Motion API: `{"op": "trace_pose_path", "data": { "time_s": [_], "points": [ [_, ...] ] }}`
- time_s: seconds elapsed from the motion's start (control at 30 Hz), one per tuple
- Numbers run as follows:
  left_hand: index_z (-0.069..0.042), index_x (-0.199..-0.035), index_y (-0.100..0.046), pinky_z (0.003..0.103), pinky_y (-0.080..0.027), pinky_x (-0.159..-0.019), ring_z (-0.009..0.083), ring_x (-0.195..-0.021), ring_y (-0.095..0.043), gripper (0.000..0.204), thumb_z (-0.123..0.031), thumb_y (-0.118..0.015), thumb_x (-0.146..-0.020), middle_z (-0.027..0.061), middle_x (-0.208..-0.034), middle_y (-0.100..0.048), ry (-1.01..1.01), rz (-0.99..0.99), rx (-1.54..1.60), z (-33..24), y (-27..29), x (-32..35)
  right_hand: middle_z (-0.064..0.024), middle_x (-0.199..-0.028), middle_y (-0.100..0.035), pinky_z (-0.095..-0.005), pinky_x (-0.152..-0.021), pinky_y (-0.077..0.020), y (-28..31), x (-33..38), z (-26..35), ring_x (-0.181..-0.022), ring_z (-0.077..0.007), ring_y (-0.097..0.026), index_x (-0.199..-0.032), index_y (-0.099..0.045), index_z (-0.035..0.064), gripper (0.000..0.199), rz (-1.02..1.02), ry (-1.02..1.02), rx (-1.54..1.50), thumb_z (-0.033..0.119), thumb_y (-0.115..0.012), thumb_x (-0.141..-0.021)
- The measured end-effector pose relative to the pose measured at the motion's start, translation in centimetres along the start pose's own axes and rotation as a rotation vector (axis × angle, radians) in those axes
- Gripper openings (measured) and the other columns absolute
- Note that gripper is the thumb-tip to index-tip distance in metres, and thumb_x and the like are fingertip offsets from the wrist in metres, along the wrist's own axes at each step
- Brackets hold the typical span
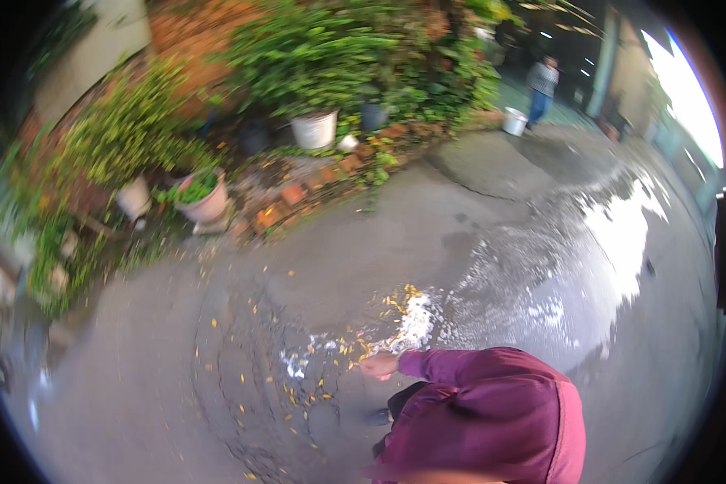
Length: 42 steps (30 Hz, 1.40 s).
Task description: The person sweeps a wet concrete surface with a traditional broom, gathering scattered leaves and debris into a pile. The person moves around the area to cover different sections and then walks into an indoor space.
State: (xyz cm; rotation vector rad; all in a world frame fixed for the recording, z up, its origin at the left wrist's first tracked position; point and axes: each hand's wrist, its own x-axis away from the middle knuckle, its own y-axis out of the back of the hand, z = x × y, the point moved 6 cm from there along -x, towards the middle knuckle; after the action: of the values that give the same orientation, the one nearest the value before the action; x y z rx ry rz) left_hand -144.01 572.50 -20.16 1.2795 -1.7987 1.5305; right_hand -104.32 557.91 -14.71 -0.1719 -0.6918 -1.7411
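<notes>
My right hand (381, 365) reaches out from a maroon sleeve (500, 395) at the lower middle. Its fingers look curled in, and whatever they may hold is too blurred to make out. Below and around the hand lies wet grey concrete (258, 347), scattered with yellow leaves (395, 302). A bright patch of glare or water (415, 323) shows just beyond the hand. One dark shoe (377, 417) peeks out beside the dark trousers. My left hand is out of sight.
Potted plants, among them a white pot (315, 131) and a pinkish pot (206, 198), line a brick-edged bed (294, 194) at the far left. A puddle (613, 242) reflects light on the right. Another person (543, 85) stands far back near a white bucket (515, 121).
</notes>
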Motion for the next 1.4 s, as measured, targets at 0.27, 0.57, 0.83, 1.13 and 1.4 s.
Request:
{"op": "trace_pose_path", "data": {
  "time_s": [0.27, 0.57, 0.83, 1.13, 1.4],
  "points": [
    [-0.006, -0.09, -0.042, 0.022, -0.046, -0.057, 0.0134, -0.06, -0.05, 0.018, -0.006, -0.049, -0.073, 0.0053, -0.068, -0.048, 0.303, 0.309, 0.337, -0.2, -9.2, 4.0, -0.0085, -0.062, -0.061, -0.0344, -0.052, -0.05, -1.3, 42.2, -31.4, -0.056, -0.0228, -0.061, -0.079, -0.065, 0.005, 0.013, -1.172, -1.281, -0.157, 0.014, -0.059, -0.072],
    [-0.004, -0.072, -0.045, 0.02, -0.046, -0.058, 0.0131, -0.061, -0.05, 0.006, -0.007, -0.05, -0.076, 0.0079, -0.068, -0.047, 0.599, 0.453, 0.591, 4.1, -12.1, 8.7, -0.0096, -0.114, -0.054, -0.039, -0.086, -0.0422, -38.3, 57.1, -29.2, -0.11, -0.0254, -0.048, -0.103, -0.06, 0.0097, 0.037, -0.626, -1.607, -0.283, 0.028, -0.054, -0.071],
    [-0.003, -0.064, -0.041, 0.02, -0.045, -0.055, 0.0105, -0.057, -0.045, 0.015, -0.005, -0.05, -0.076, 0.0039, -0.063, -0.041, 0.863, 0.422, 0.433, 7.8, -15.2, 15.1, -0.0159, -0.07, -0.062, -0.0343, -0.05, -0.0522, -29.3, 49.3, -30.6, -0.056, -0.0235, -0.062, -0.077, -0.06, 0.0007, 0.019, -1.093, -1.006, -0.523, 0.014, -0.046, -0.073],
    [-0.008, -0.06, -0.036, 0.02, -0.041, -0.055, 0.0081, -0.053, -0.042, 0.02, -0.006, -0.052, -0.073, -0.0007, -0.059, -0.039, 1.082, 0.241, -0.2, 18.2, -13.4, 17.9, -0.0148, -0.061, -0.059, -0.0355, -0.046, -0.0526, -25.7, 54.4, -32.7, -0.051, -0.0249, -0.062, -0.081, -0.055, -0.0038, 0.02, -1.067, -0.914, -0.659, 0.009, -0.041, -0.074],
    [-0.01, -0.061, -0.033, 0.019, -0.039, -0.055, 0.0077, -0.054, -0.04, 0.022, -0.008, -0.051, -0.073, -0.0017, -0.059, -0.037, 1.271, 0.187, -0.625, 31.8, -15.4, 19.6, -0.0292, -0.09, -0.056, -0.0524, -0.071, -0.0489, -41.0, 69.1, -45.1, -0.082, -0.0435, -0.057, -0.096, -0.049, -0.0063, 0.025, -1.099, -1.133, -1.349, 0.01, -0.041, -0.08]
  ]
}}
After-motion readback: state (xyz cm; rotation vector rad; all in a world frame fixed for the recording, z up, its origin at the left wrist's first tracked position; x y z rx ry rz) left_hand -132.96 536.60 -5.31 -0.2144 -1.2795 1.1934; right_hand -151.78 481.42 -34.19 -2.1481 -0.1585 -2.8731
